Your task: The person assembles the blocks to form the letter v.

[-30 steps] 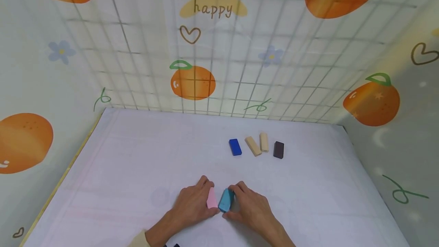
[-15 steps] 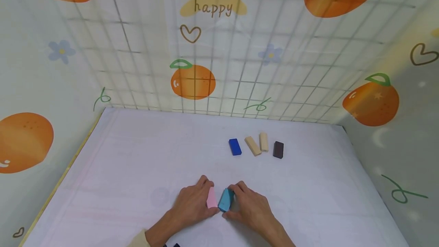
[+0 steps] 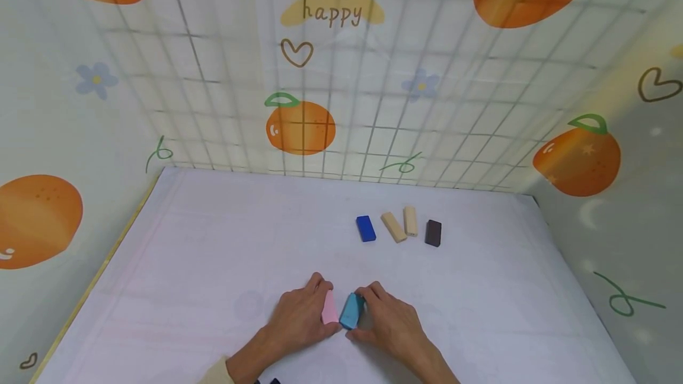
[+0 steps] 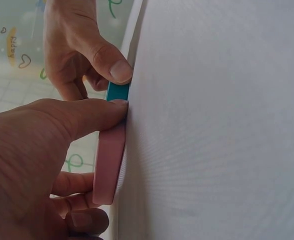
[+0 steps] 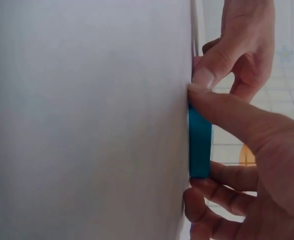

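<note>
Head view: bright, diffuse light; white tabletop (image 3: 213, 242) pale, faintly lilac; edges fairly crisp. Printed backdrop (image 3: 235, 135) unevenly lit, with soft grey bands; side panel (image 3: 653, 218) at frame right dimmer, greyer, a yellowish wash across its upper part. Left wrist view: duller, low contrast; fine ripple pattern on the tabletop beside the pink block (image 4: 108, 165), backdrop soft. Right wrist view: tabletop grey, surface blurred, darkening toward the left edge; backdrop brighter, washed out.

The table (image 3: 213, 242) carries a pink block (image 3: 329, 308) and teal block (image 3: 350, 312) near, and a blue block (image 3: 366, 229), two beige blocks (image 3: 393, 227) and dark block (image 3: 433, 233) far.
</note>
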`<state>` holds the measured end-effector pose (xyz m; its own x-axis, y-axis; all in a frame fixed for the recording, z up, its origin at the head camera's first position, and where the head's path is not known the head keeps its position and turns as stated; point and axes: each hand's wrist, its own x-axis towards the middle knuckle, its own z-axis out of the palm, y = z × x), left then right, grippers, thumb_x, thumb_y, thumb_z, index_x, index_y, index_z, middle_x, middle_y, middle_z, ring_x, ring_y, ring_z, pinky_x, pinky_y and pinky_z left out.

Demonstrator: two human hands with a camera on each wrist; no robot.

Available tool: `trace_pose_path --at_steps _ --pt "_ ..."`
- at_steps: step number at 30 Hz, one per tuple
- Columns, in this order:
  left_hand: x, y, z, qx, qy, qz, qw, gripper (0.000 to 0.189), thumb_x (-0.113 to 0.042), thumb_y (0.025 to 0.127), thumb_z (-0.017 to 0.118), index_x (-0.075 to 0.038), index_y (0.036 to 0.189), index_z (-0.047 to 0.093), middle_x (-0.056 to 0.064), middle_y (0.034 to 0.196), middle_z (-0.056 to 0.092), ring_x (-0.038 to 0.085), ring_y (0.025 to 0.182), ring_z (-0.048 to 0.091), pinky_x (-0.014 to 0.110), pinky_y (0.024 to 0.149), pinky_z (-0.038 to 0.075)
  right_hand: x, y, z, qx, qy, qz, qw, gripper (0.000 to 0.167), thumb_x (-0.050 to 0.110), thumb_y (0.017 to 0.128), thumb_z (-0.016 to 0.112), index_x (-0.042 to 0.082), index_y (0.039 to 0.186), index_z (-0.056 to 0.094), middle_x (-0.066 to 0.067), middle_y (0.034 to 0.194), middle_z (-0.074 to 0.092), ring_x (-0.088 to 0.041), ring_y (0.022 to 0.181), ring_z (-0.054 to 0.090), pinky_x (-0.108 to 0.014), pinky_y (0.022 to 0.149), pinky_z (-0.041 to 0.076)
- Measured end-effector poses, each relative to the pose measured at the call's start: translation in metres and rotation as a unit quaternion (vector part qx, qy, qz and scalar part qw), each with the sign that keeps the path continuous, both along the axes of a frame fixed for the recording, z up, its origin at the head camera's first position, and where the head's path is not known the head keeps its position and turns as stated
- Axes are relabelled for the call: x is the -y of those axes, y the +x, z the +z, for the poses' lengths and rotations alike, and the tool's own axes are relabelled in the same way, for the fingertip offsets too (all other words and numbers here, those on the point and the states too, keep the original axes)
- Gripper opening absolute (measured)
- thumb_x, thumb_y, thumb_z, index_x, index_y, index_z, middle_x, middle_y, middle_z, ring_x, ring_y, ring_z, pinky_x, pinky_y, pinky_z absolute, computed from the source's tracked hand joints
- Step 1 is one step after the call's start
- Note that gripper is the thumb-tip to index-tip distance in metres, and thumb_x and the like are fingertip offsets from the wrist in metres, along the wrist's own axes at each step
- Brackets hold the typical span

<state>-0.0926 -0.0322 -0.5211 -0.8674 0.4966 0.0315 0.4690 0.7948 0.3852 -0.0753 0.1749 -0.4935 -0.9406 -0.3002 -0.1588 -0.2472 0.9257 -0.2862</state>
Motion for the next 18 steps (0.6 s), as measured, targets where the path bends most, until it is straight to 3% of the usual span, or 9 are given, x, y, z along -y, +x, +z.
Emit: trace_pose_path --at_steps 18 --pt "-0.0001 -0.0009 0.0073 0.029 -0.002 0.010 0.9995 0.071 -0.055 0.080 0.080 -0.011 0.130 0.057 0.002 0.116 0.051 0.006 0.063 0.047 0.022 0.056 0.043 0.0017 -0.0002 0.0066 0.002 0.003 -0.001 1.0000 0.072 0.048 0.070 0.091 0.015 0.126 0.061 0.001 0.110 0.055 -0.012 0.084 0.054 -0.037 0.073 0.057"
